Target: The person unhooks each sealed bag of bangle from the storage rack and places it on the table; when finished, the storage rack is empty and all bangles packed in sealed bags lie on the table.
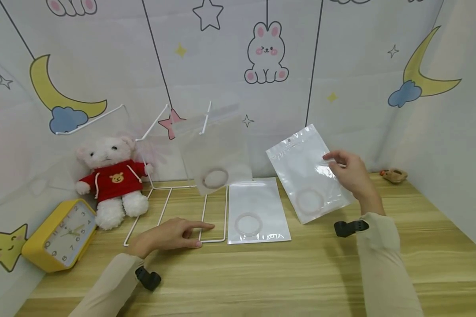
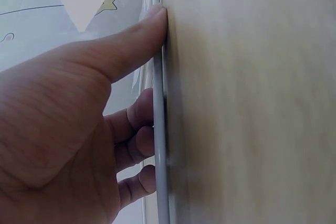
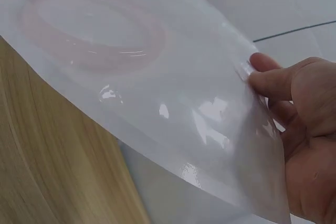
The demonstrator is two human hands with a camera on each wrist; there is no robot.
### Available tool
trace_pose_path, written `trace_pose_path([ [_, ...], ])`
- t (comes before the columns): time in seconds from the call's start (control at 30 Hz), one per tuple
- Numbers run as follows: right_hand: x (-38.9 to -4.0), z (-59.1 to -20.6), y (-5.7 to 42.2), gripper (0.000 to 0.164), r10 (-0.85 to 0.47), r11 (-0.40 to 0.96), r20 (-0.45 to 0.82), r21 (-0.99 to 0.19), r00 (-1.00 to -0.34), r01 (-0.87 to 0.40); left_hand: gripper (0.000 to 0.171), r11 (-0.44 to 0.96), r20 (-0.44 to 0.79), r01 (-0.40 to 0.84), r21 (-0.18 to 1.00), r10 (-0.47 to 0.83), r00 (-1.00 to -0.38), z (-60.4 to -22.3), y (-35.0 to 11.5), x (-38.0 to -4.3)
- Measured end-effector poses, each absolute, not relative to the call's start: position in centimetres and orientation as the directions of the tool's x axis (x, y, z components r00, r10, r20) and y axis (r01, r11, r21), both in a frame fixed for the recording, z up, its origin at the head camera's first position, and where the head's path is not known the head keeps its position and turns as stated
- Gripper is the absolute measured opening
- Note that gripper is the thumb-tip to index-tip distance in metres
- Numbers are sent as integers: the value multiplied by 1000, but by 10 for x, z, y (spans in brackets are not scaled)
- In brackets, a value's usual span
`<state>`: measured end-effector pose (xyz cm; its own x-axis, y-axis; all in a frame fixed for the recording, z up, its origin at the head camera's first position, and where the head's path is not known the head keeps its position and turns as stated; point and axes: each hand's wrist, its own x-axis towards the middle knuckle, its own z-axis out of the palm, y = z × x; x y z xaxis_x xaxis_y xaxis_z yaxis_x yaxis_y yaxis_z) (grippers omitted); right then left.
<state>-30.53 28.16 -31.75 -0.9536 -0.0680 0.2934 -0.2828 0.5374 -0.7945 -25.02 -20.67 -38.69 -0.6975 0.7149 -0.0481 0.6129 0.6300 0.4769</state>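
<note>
White and glossy, a rectangular plastic bag is pinched by the right hand, right of a white wire rack, whose base is touched by the outstretched left hand

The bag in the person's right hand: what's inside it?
Inside the bag held by the right hand, a pale pink ring shows, nearer the lower end. The cloudy plastic veils its finer details, so its material cannot be told.
</note>
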Motion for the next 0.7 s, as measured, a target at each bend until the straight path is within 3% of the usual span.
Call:
trace_pose_path([
  [0.7,-313,-333,291,28,-114,711,132,-681,-985,-173,51,635,-63,604,481,712,-699,-386,-206,-251],
])
